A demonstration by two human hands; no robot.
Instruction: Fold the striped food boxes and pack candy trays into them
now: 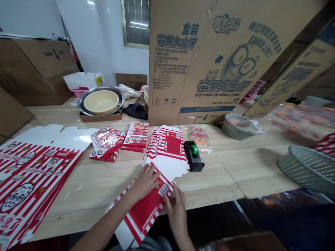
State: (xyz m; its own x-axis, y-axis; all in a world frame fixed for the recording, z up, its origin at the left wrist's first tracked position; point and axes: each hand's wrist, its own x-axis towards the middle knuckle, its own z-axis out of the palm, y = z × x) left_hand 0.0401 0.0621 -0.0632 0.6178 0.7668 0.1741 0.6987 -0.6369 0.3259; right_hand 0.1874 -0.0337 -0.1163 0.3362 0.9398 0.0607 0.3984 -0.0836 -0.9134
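Red-and-white striped cardboard carton blank [142,209]: lying at the near edge of the pale wooden desk [214,181], overhanging it.
Left hand [145,183]: spread, pressed on the blank.
Right hand [176,212]: pinching the blank's side edge.

The red-striped carton blanks [26,188] run off the left edge; the plastic bag [300,118] at right is blurred.
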